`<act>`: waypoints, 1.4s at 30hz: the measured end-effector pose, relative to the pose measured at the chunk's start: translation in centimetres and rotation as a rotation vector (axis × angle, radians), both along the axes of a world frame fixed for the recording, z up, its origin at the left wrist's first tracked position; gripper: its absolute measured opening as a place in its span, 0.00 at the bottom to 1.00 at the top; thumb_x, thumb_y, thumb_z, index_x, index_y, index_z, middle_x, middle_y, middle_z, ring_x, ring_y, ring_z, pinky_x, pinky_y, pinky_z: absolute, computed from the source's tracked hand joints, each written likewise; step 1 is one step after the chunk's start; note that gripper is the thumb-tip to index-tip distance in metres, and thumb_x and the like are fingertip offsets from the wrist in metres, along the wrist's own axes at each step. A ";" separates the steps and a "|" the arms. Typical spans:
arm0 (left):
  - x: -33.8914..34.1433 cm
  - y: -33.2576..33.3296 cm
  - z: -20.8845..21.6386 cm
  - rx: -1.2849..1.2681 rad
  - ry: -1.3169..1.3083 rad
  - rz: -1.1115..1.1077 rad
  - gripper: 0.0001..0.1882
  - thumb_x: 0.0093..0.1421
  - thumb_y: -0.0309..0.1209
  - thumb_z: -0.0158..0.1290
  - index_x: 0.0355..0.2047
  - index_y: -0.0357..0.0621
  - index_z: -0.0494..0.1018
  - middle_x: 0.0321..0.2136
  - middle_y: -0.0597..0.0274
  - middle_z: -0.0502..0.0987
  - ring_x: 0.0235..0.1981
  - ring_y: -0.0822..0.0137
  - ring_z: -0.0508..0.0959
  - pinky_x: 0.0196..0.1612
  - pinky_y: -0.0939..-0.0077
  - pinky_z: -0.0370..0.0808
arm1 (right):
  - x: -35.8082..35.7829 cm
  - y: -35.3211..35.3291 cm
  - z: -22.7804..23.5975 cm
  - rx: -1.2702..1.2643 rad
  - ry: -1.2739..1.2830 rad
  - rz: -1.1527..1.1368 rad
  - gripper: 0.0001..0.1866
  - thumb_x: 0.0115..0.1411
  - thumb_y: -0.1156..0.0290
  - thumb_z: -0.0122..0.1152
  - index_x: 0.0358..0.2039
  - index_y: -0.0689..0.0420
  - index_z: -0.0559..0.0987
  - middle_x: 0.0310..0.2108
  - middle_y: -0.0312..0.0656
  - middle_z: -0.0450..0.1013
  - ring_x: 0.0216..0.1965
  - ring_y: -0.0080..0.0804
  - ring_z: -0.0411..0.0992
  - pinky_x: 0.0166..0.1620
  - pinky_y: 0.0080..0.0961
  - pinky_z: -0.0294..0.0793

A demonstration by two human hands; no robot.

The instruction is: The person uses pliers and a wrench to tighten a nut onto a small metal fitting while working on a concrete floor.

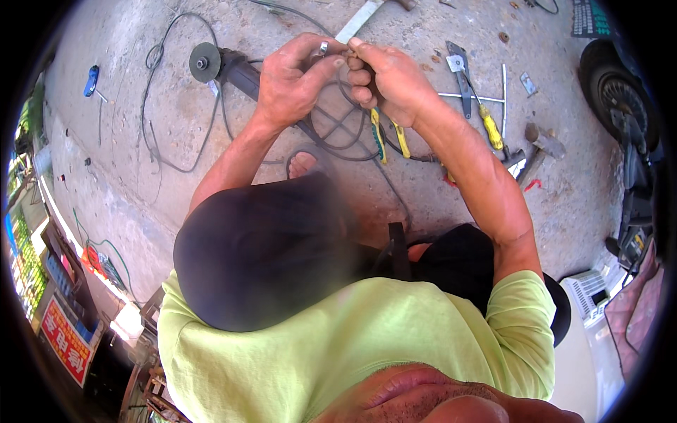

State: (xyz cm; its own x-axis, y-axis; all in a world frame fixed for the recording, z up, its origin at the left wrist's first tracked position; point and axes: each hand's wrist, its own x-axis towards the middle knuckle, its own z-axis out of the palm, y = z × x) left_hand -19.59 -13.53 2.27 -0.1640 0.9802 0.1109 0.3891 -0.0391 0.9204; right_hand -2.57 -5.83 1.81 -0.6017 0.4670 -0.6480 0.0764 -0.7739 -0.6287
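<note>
My left hand (295, 79) and my right hand (395, 83) meet at the top middle, over the concrete floor. The left thumb and forefinger are pinched, with a small shiny metal piece (324, 48) by the forefinger; whether it is held or worn I cannot tell. My right fingers are curled, with the thumb pressed toward the left fingertips; what lies between them is hidden. Just beyond the fingertips lies a pale flat bar or handle (360, 21) with a dark end. Left of my hands an angle grinder (240, 74) with a grey disc lies on the floor.
Pliers (379, 137) with yellow-green handles lie below my right hand. Farther right are a yellow-handled screwdriver (490, 127), a T-shaped metal rod (504, 99), a hammer (544, 141) and a wheel (617, 92). A looped cable (144, 99) and blue-handled tool (92, 81) lie left.
</note>
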 end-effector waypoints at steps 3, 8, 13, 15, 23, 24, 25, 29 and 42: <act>-0.1 -0.1 0.1 -0.029 0.020 0.019 0.09 0.63 0.26 0.61 0.42 0.38 0.80 0.31 0.68 0.82 0.28 0.81 0.73 0.31 0.84 0.71 | 0.2 0.0 0.3 0.057 -0.020 0.027 0.26 0.71 0.50 0.51 0.42 0.66 0.77 0.29 0.39 0.73 0.25 0.26 0.72 0.27 0.26 0.69; -0.4 0.2 -0.1 -0.051 -0.022 0.032 0.10 0.63 0.29 0.60 0.43 0.38 0.80 0.29 0.67 0.82 0.26 0.80 0.73 0.29 0.83 0.70 | 0.5 -0.1 0.8 0.382 -0.044 0.086 0.19 0.72 0.54 0.53 0.37 0.59 0.77 0.24 0.33 0.70 0.25 0.22 0.71 0.27 0.19 0.64; -0.3 0.4 -1.5 -0.244 -0.364 0.093 0.11 0.63 0.32 0.60 0.41 0.37 0.80 0.23 0.72 0.77 0.21 0.82 0.68 0.23 0.83 0.64 | 1.2 -1.2 0.0 0.631 -0.032 -0.001 0.17 0.67 0.61 0.59 0.42 0.65 0.79 0.28 0.42 0.78 0.30 0.28 0.77 0.36 0.28 0.76; -0.8 0.5 -2.9 -0.359 -0.218 0.053 0.13 0.61 0.33 0.60 0.41 0.36 0.79 0.24 0.67 0.77 0.25 0.76 0.73 0.29 0.78 0.70 | 2.6 -1.8 -0.9 0.771 -0.172 0.093 0.17 0.65 0.61 0.63 0.43 0.64 0.79 0.34 0.43 0.80 0.34 0.30 0.79 0.42 0.28 0.78; 0.7 -0.9 -9.2 -0.500 0.645 -0.335 0.12 0.57 0.30 0.57 0.41 0.40 0.78 0.42 0.44 0.79 0.44 0.41 0.78 0.49 0.50 0.75 | 9.0 -3.1 -7.2 0.744 -0.470 0.236 0.13 0.60 0.66 0.65 0.40 0.62 0.81 0.31 0.45 0.81 0.34 0.30 0.80 0.40 0.30 0.78; 0.7 -0.9 -9.4 -0.482 0.640 -0.352 0.12 0.57 0.31 0.57 0.41 0.41 0.79 0.42 0.45 0.79 0.44 0.42 0.79 0.48 0.51 0.75 | 10.0 -3.0 -7.9 0.790 -0.518 0.247 0.13 0.60 0.66 0.65 0.40 0.62 0.81 0.31 0.45 0.81 0.34 0.31 0.80 0.40 0.30 0.78; 0.8 -0.9 -9.4 -0.464 0.639 -0.369 0.12 0.57 0.31 0.57 0.41 0.41 0.79 0.42 0.45 0.79 0.44 0.42 0.79 0.48 0.51 0.76 | 11.0 -2.8 -8.4 0.837 -0.563 0.256 0.13 0.60 0.66 0.65 0.40 0.62 0.81 0.30 0.45 0.81 0.33 0.31 0.80 0.40 0.29 0.78; 1.8 0.6 -7.4 -0.419 0.718 -0.410 0.12 0.58 0.30 0.57 0.42 0.43 0.80 0.39 0.51 0.79 0.42 0.46 0.80 0.47 0.57 0.76 | 14.2 -1.9 -10.1 0.932 -0.634 0.276 0.13 0.61 0.65 0.65 0.40 0.62 0.82 0.32 0.44 0.82 0.34 0.31 0.80 0.40 0.29 0.79; 10.9 7.0 -13.3 -0.184 0.607 -0.371 0.13 0.59 0.35 0.58 0.43 0.49 0.82 0.39 0.53 0.80 0.42 0.51 0.81 0.47 0.60 0.77 | 16.2 -0.1 -9.5 0.812 -0.619 0.181 0.15 0.59 0.63 0.66 0.42 0.59 0.84 0.36 0.48 0.82 0.38 0.40 0.82 0.43 0.34 0.79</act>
